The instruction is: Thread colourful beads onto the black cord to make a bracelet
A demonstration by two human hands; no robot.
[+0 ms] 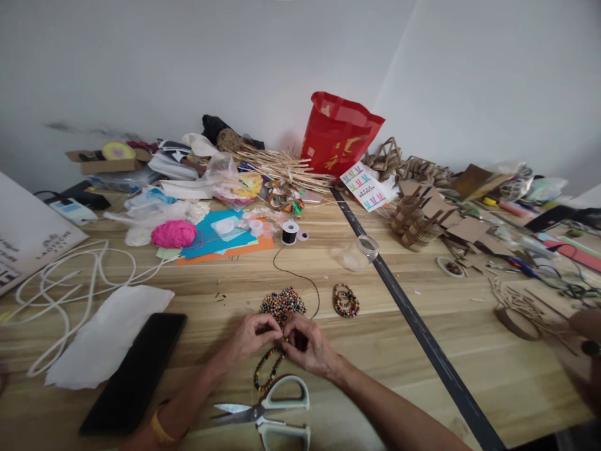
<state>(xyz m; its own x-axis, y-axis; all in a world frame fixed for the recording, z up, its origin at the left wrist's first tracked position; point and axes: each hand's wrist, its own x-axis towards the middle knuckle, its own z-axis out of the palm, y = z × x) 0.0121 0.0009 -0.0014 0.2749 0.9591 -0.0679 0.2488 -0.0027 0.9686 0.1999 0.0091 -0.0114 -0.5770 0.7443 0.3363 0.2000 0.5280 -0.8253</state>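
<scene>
On the wooden surface (197, 300), left hand (251, 335) and right hand (307, 344) close together, both pinching a bead string (267, 369), bead pile (282, 304) just behind, scissors (267, 413) near.

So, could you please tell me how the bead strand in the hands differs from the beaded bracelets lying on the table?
The bead strand hangs from both hands, the left hand and the right hand, in one thin loop; the bracelets lie untouched as a stacked ring. The strand sits just above the scissors; the bracelets lie farther off, towards the jar. Both are made of small multicoloured beads.
</scene>
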